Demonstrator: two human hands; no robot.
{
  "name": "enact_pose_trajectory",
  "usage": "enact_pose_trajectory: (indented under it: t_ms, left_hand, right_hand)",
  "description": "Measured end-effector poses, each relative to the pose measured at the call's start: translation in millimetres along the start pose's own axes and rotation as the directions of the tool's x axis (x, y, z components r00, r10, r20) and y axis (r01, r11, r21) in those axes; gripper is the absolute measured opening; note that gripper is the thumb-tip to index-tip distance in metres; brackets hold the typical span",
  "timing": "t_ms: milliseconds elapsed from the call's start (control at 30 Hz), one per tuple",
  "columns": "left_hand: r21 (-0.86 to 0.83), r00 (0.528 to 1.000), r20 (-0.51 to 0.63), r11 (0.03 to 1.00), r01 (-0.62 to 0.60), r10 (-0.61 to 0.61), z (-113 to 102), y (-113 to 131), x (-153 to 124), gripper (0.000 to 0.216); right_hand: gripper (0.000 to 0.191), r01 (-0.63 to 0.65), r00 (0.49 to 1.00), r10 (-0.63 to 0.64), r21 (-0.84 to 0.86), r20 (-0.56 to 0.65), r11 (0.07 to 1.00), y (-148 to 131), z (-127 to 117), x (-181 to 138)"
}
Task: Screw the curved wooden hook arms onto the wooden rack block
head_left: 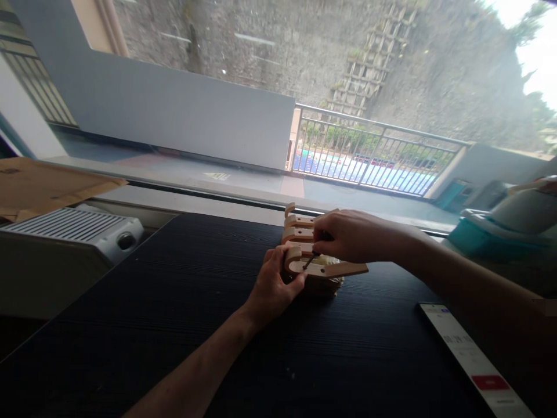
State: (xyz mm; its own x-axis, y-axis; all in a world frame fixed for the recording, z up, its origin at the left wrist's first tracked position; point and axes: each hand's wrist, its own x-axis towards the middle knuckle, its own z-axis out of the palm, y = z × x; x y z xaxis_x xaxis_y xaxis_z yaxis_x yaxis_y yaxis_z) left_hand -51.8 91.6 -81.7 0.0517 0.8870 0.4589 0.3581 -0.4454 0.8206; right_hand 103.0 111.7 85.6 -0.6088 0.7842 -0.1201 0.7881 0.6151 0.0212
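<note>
My left hand (270, 285) grips the curled end of the nearest wooden hook (346, 270), with fingers behind it and the thumb in front. This pale J-shaped piece has small dark holes along its straight part. Closed around a screwdriver (310, 259), my right hand (354, 237) is just above; the handle is mostly hidden in the fingers. The slanting thin shaft meets the hook at one hole. Behind it, more wooden hooks (299, 233) stand in a row, partly covered by my right hand. Beneath the nearest hook lies a brown block-like base (322, 285), its details unclear.
All this rests on a black wood-grain table (209, 313). A phone (467, 354) with a lit screen lies at the right. Left of the table are a white slatted appliance (73, 232) and brown cardboard (47, 183). A teal container (483, 232) stands at the far right, by the window.
</note>
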Motion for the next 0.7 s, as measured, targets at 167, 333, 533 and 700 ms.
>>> enact_pose_trajectory:
  t_ms: [167, 333, 533, 700]
  left_hand:
    - [0.002, 1.000, -0.002, 1.000, 0.002, -0.002, -1.8, 1.3, 0.5, 0.040]
    - [0.015, 1.000, 0.020, 1.000, 0.015, -0.016, -3.2, 4.3, 0.8, 0.037]
    - [0.019, 1.000, -0.006, 1.000, 0.012, -0.012, -1.9, 3.1, -0.3, 0.040]
    - [0.006, 1.000, -0.016, 1.000, 0.016, -0.016, -2.2, 4.4, -0.3, 0.040]
  right_hand:
    - [0.019, 0.113, 0.993, -0.114, -0.079, -0.007, 0.990, -7.8, -8.4, -8.4]
    - [0.017, 0.219, 0.975, -0.220, -0.014, -0.020, 0.976, -15.1, -8.6, -7.1]
    - [0.015, 0.153, 0.984, -0.154, -0.013, -0.093, 0.988, -6.9, 1.3, 0.3]
    - [0.023, 0.035, 0.997, -0.035, -0.007, -0.069, 0.999, -3.2, 3.2, 1.2]
